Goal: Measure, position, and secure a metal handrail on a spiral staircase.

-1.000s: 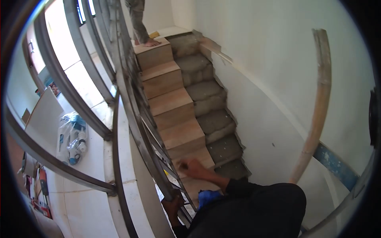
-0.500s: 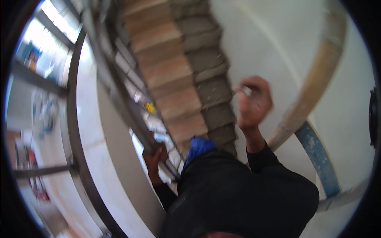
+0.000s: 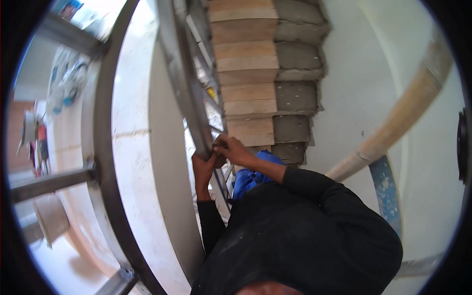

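Observation:
A grey metal handrail point(image 3: 189, 98) runs down beside the stairs on my left. My left hand point(image 3: 202, 169) is closed around its lower part, with the thumb pointing up along it. My right hand point(image 3: 235, 151) reaches across my body and meets the left one at the rail. Its fingers are bent and pinched together there; whatever they hold, if anything, is too small and hidden to make out. The far side of the rail under both hands is covered by the fingers.
Wooden-tone stair treads point(image 3: 248, 88) descend ahead, with a rough grey cement strip point(image 3: 296, 96) along their right. A yellowed pipe point(image 3: 403, 110) slants by the white wall point(image 3: 349, 73). To the left stand a white ledge point(image 3: 135, 147) and a dark metal frame point(image 3: 101, 113).
My right hand has come down and left from beside the wall to the rail, next to my left hand. The view has turned, so the stairs now run straighter ahead.

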Action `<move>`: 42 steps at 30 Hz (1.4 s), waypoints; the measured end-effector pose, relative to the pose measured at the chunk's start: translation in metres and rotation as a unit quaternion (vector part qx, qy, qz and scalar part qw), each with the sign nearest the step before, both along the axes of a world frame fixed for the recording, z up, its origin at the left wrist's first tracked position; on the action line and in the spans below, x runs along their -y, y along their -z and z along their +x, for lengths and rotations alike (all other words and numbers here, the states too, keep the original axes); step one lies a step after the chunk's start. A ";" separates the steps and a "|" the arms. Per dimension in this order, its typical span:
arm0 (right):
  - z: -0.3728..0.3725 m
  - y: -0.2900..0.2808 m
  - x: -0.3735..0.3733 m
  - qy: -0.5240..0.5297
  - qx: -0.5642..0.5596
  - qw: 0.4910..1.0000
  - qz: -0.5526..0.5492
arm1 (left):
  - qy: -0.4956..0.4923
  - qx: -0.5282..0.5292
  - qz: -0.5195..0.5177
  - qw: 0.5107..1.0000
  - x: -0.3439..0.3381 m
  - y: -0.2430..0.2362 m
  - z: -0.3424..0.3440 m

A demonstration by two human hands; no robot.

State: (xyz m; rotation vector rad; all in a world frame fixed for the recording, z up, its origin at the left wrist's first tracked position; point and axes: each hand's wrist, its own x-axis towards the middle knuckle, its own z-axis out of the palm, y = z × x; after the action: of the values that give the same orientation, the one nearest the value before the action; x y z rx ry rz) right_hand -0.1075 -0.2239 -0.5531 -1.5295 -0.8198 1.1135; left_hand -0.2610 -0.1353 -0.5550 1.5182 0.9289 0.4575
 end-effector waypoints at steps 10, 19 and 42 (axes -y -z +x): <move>0.080 0.016 0.054 0.163 -0.046 0.983 -0.066 | 0.487 0.247 0.047 0.837 0.086 -0.251 0.151; 0.092 0.066 0.133 0.174 0.274 0.945 0.048 | 0.352 0.398 0.214 0.820 0.221 -0.234 0.262; -0.183 -0.154 0.469 0.806 0.220 0.466 -0.291 | 0.714 0.064 -0.383 0.583 0.293 0.063 0.218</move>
State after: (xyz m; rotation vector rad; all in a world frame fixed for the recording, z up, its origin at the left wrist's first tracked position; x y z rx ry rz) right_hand -0.2902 -0.6934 -0.3987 -2.1291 0.9730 -0.6188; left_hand -0.0427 -0.4286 -0.6185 0.9197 -0.4284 -0.9321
